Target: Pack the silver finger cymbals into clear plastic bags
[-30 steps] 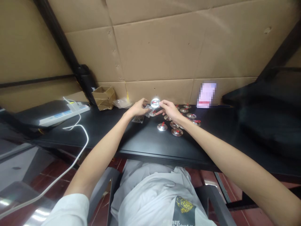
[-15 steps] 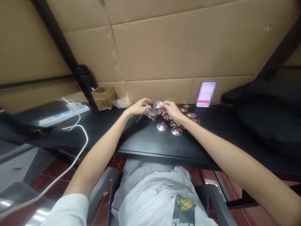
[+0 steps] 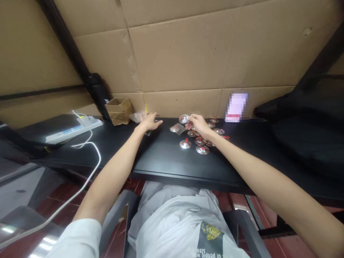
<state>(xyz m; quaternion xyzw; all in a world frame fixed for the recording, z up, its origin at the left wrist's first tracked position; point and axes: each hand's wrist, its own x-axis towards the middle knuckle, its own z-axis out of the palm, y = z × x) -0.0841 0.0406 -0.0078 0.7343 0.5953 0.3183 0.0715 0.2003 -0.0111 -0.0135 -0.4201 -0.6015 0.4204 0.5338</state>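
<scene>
Spreading left hand [image 3: 150, 122] open, right hand [image 3: 197, 123] grip half open, beside small silver cymbal [image 3: 184, 118]

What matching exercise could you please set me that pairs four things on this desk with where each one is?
Things:
1. left hand
2. right hand
3. bag
4. power strip

Places:
A. at the far left of the desk
B. between the two hands
C. nearest the cardboard box
D. over the cymbals

Pairs: 1-C, 2-D, 3-B, 4-A.
</scene>
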